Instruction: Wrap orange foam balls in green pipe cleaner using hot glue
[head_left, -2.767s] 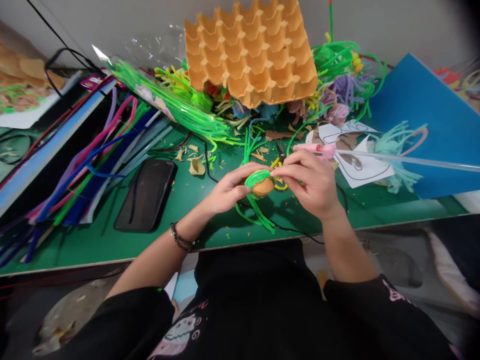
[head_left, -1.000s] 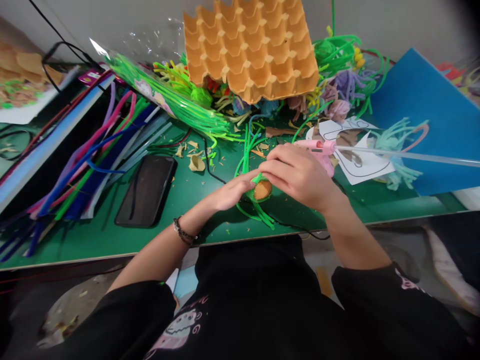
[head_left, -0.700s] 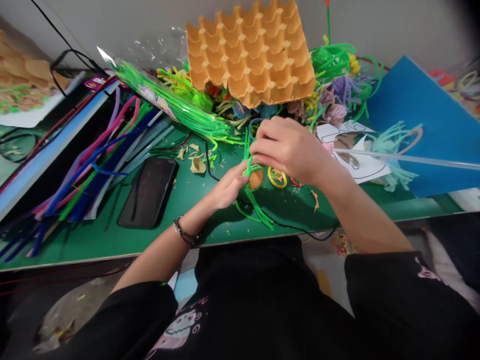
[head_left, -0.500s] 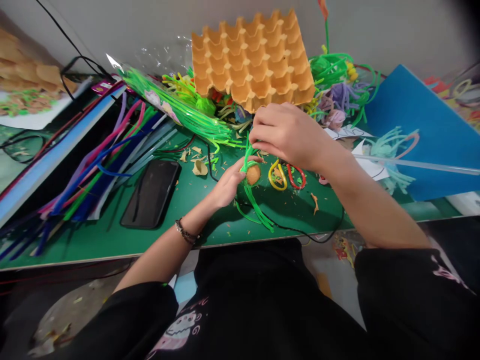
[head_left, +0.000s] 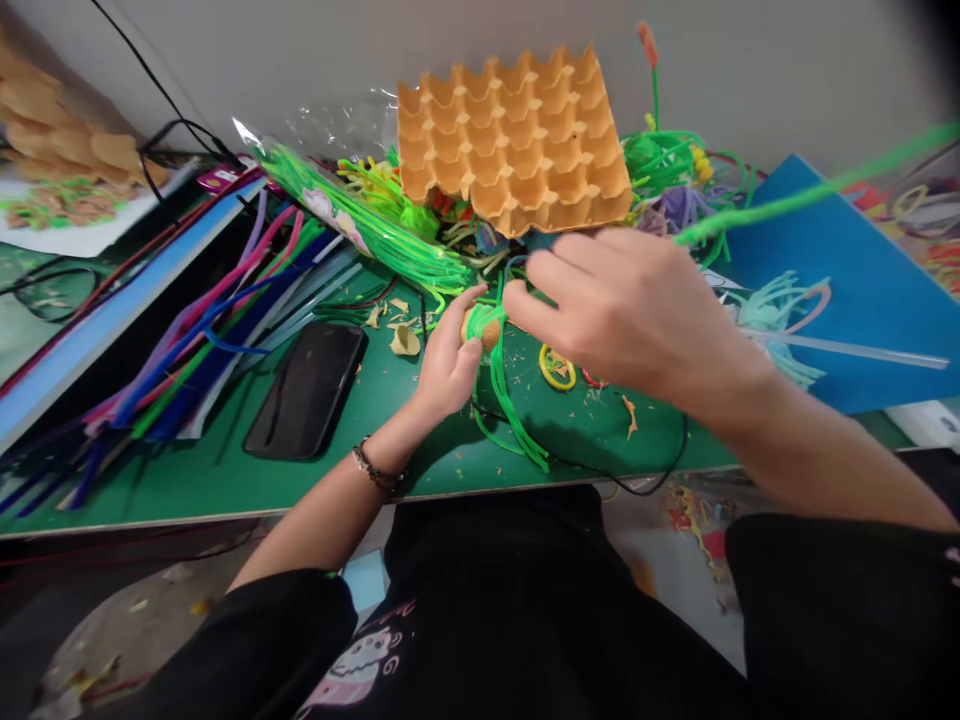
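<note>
My left hand (head_left: 444, 366) holds a small brown cardboard cup wrapped in green pipe cleaner (head_left: 480, 326) just above the green table (head_left: 315, 480). Green pipe cleaner tails (head_left: 510, 412) hang from it down to the table. My right hand (head_left: 637, 310) is raised beside the cup, fingers pinched on a long green pipe cleaner (head_left: 810, 190) that stretches, blurred, up to the right.
An orange egg tray (head_left: 517, 140) leans at the back over a heap of pipe cleaners. A black phone (head_left: 307, 388) lies to the left, next to coloured sticks (head_left: 187, 330). Blue foam sheet (head_left: 855, 260), yellow ring (head_left: 557, 368) and a black cable (head_left: 645, 470) lie right.
My right hand has risen from the cup and drawn a green pipe cleaner up to the right. My left hand has shifted the cup slightly up and left. The pink glue gun is out of sight.
</note>
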